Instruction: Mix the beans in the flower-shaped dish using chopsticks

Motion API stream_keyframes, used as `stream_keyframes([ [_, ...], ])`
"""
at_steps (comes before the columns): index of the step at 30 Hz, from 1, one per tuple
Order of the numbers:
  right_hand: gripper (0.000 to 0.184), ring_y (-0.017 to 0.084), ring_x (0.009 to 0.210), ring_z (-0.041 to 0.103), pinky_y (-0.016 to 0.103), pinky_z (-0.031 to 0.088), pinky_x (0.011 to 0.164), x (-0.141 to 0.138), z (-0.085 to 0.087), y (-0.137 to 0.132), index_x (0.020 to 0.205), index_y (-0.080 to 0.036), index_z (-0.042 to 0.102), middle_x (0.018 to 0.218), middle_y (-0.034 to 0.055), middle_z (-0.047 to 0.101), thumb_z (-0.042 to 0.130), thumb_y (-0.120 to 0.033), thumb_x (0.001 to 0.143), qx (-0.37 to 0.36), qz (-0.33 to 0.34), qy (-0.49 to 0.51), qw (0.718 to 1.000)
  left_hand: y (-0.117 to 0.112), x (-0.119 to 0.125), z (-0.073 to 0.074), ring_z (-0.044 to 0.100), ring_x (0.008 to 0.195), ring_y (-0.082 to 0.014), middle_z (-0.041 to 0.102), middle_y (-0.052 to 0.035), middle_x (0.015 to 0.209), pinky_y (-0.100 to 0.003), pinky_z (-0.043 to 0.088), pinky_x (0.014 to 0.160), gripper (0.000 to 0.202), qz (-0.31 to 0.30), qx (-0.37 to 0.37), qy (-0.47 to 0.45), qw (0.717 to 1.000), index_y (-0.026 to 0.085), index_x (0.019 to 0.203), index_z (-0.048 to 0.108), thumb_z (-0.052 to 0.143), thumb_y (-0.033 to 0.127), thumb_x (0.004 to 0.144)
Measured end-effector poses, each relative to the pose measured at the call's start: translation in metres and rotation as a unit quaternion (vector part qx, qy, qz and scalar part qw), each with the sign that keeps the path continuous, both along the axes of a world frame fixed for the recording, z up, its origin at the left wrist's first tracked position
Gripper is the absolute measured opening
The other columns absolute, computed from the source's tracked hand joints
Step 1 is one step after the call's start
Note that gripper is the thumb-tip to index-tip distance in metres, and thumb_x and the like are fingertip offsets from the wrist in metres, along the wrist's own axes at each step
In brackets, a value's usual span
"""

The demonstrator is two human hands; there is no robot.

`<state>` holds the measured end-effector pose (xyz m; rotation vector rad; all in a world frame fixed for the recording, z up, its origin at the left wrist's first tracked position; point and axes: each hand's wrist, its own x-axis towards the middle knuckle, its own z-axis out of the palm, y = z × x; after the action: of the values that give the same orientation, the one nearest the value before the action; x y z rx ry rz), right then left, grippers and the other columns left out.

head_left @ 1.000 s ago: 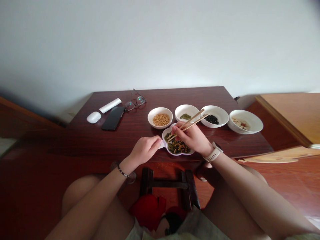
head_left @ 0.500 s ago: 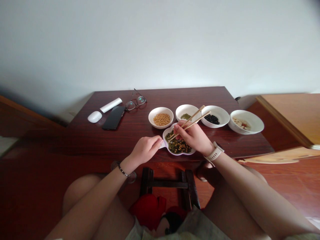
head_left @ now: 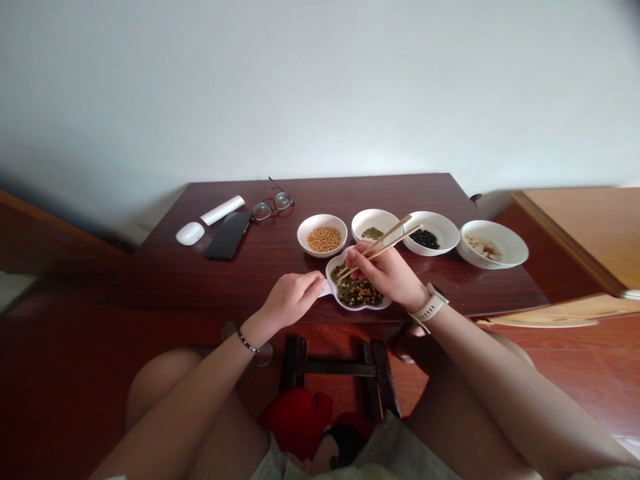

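A white scalloped dish [head_left: 336,300] of mixed green, dark and yellow beans sits at the near edge of the dark wooden table [head_left: 280,267]. My left hand [head_left: 293,298] is closed, its fingertips pinching the dish's left rim. My right hand [head_left: 390,275], with a white watch on the wrist, is wrapped round a pair of wooden chopsticks [head_left: 387,241]. Their tips dip into the left part of the bean mix; whether they grip a bean is too small to tell.
Behind the dish stand white bowls: yellow soybeans [head_left: 323,235], green beans [head_left: 374,227], black beans [head_left: 431,233], pale pieces [head_left: 491,244]. At the left lie a white mouse [head_left: 189,233], a black phone [head_left: 227,235], a white tube [head_left: 221,210] and glasses [head_left: 273,202]. A stool [head_left: 340,370] stands between my knees.
The chopstick tips shift slightly within the bean mix and the right hand wobbles a little. My left hand stays on the dish rim.
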<state>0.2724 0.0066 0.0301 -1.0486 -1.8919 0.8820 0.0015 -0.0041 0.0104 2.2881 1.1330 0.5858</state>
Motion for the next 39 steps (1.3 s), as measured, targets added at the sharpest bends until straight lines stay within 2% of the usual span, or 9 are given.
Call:
stream_keyframes([
  [17,0.041,0.021,0.078,0.065,0.038,0.047,0.081,-0.0018,0.0053,-0.0009,0.087,-0.023,0.067,0.079,0.0025,0.068,0.052,-0.043,0.120,0.042,0.005,-0.018,0.999,0.0000,-0.0005,0.0001,0.064,0.062,-0.0159,0.070,0.0000,0.071,-0.028,0.039,0.066,0.035,-0.005,0.000,0.001,1.000,0.022,0.087,0.062,0.049,0.033,0.117],
  [39,0.040,0.022,0.080,0.068,0.036,0.049,0.080,-0.0013,0.0017,0.0000,0.090,-0.024,0.069,0.082,0.0035,0.070,0.053,-0.045,0.120,0.037,0.013,-0.010,0.999,0.0004,-0.0008,-0.0008,0.064,0.063,-0.0153,0.070,0.0003,0.072,-0.027,0.039,0.066,0.034,-0.005,0.006,-0.002,1.000,0.021,0.089,0.063,0.049,0.032,0.118],
])
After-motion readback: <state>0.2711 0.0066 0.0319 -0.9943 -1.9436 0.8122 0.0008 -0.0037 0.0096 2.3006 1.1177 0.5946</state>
